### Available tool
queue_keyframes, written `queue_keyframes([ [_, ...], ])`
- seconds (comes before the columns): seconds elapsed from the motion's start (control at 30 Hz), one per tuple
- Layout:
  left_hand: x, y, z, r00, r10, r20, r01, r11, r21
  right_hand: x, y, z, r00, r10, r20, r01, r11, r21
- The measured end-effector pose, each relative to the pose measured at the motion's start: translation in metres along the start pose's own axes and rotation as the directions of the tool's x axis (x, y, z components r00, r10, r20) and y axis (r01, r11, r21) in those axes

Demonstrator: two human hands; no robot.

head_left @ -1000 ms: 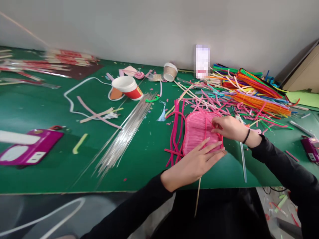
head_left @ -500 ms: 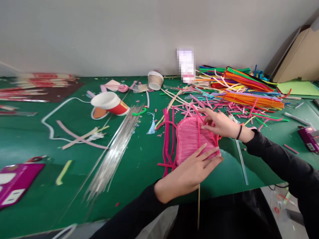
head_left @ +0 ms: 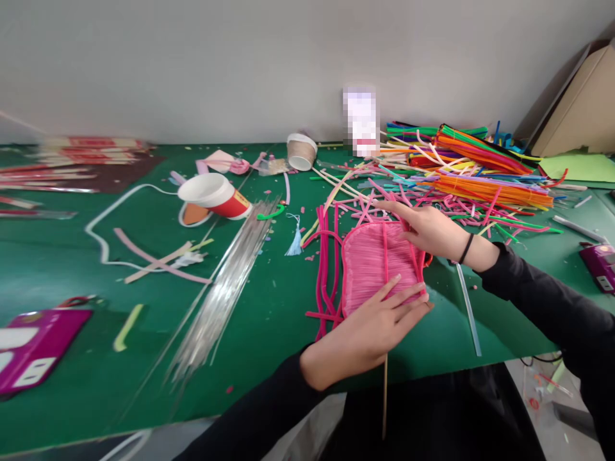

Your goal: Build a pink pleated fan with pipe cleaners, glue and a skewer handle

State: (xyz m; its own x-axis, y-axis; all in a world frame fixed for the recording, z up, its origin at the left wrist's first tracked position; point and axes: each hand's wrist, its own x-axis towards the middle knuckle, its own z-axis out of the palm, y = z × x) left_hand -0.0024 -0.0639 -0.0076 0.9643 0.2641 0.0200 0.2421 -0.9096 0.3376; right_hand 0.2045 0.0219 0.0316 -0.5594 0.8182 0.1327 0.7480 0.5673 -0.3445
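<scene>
A pink fan-shaped piece made of pipe cleaners lies on the green table, with a thin wooden stick running off its near edge. My left hand lies flat on its near side, fingers stretched out. My right hand rests on its far right edge, fingers extended toward a dark pink pipe cleaner along the rim. Loose dark pink pipe cleaners lie just left of the piece.
A heap of coloured pipe cleaners fills the back right. A bundle of thin silver wires, a tipped red-and-white paper cup, a brown cup, a magenta box and a cardboard box are around.
My right hand slid from the piece's right side up to its far edge and its fingers straightened. My left hand stays flat on the piece. The view shifted slightly.
</scene>
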Motion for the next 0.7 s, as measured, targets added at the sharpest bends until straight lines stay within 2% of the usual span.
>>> queue_keyframes([
  [0.23, -0.001, 0.000, 0.000, 1.000, 0.006, 0.011, -0.006, 1.000, 0.011, 0.001, -0.018, -0.009, 0.991, 0.038, 0.128, -0.011, 0.978, -0.208],
  [0.4, 0.000, 0.001, -0.001, 1.000, -0.002, 0.017, 0.002, 1.000, 0.012, 0.003, -0.024, -0.011, 0.973, 0.119, 0.197, -0.043, 0.935, -0.353],
  [0.7, 0.000, 0.000, 0.001, 1.000, 0.015, 0.019, -0.015, 1.000, 0.013, 0.006, -0.028, -0.017, 0.937, 0.238, 0.258, -0.106, 0.892, -0.439],
])
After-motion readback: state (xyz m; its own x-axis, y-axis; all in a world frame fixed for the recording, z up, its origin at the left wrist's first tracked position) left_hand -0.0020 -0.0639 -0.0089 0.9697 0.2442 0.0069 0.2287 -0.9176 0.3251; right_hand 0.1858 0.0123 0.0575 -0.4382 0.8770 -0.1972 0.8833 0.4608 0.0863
